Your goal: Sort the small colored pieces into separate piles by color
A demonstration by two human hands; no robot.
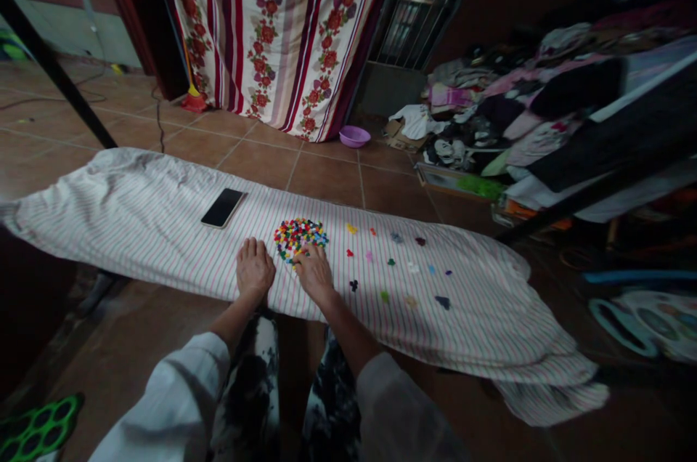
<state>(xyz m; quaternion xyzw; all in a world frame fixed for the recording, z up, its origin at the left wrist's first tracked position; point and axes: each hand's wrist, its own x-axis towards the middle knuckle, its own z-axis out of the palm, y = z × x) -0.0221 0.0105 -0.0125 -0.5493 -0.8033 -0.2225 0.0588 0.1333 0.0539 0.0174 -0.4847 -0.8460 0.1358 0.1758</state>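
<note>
My left hand (pixel 255 267) rests flat and palm down on a striped cloth (pixel 141 208), holding nothing, just left of a mound of small multicoloured pieces (pixel 300 238). My right hand (pixel 314 273) lies with its fingertips at the mound's lower edge. Whether those fingers hold a piece is hidden. To the right, several small coloured shapes (pixel 395 262) lie spaced apart on the cloth. A black smartphone (pixel 222 208) lies face up on the cloth, left of the mound.
The cloth lies across a low surface above a brown tiled floor. Beyond it stand a floral curtain (pixel 277 26) and a purple plastic basin (pixel 354 136). A large heap of clothes (pixel 517 106) fills the right side. A dark pole (pixel 51 62) crosses the upper left.
</note>
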